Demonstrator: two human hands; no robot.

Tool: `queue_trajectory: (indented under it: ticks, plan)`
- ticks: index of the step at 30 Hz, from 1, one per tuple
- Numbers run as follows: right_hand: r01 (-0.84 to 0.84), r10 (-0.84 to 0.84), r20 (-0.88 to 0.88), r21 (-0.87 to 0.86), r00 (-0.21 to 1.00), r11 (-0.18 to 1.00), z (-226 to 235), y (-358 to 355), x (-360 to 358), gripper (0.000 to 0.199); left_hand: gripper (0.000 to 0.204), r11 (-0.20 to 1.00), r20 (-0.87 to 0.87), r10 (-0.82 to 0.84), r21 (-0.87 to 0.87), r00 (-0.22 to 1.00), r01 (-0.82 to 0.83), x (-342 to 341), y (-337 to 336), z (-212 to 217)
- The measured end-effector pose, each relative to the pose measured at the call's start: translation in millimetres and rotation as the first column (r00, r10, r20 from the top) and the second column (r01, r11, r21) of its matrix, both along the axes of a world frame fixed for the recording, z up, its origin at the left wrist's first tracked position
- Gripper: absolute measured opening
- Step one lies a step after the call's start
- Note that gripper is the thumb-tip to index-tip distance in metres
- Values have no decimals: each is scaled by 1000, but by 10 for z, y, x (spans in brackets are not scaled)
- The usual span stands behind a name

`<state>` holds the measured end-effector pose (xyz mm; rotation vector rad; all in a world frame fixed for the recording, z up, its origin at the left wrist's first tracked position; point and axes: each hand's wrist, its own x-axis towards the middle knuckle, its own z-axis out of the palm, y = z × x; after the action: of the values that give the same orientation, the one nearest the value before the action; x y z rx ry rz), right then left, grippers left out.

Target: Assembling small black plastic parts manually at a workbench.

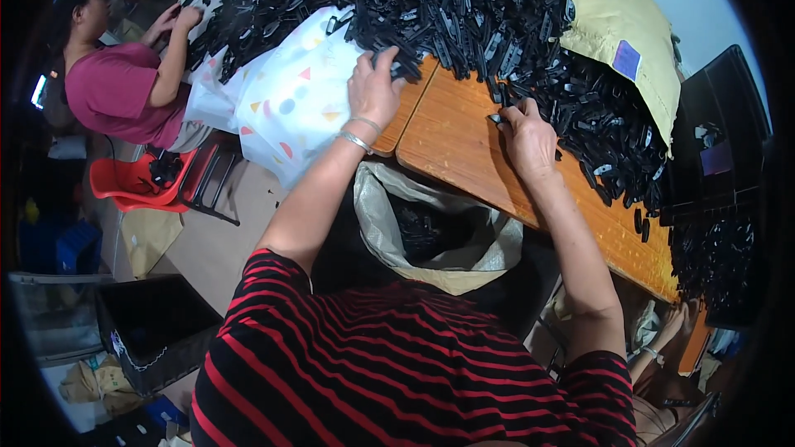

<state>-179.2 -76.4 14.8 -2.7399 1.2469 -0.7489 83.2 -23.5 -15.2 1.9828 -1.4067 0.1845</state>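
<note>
Black plastic parts (pixel 464 8) jumbled every way, left hand (pixel 374 87) and right hand (pixel 527 139) clamped on some.

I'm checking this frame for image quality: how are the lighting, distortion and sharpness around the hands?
Head view: fisheye bends the wooden table edge, and a dark vignette rings the picture; light is soft and even, without glare; the left hand and right hand look sharp, but the heap of small black plastic parts merges into one dark mass.

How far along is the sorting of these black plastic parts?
Done: some black parts lie in the open sack under the table edge. In hand: the left hand and right hand each touch pieces at the pile's edge. Left: most of the pile covers the wooden table.
</note>
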Motion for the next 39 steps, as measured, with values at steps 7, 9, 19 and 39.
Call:
queue_trajectory:
  ticks: [7,9,19,39]
  plan:
    - [-35,35,-16,-13,999,999,-97,103,21,6,56,975,-3,-221,-29,975,221,-487,207,29]
    - [-22,22,-9,3,1000,1000,-111,89,4,6,56,948,19,-314,-45,949,314,-551,246,56]
    - [-36,18,182,96,983,995,-30,324,-121,14,33,872,225,-447,-108,866,478,-695,119,199]
    - [-189,145,266,147,953,971,-113,409,158,12,20,905,-708,-374,-136,599,404,-765,355,238]
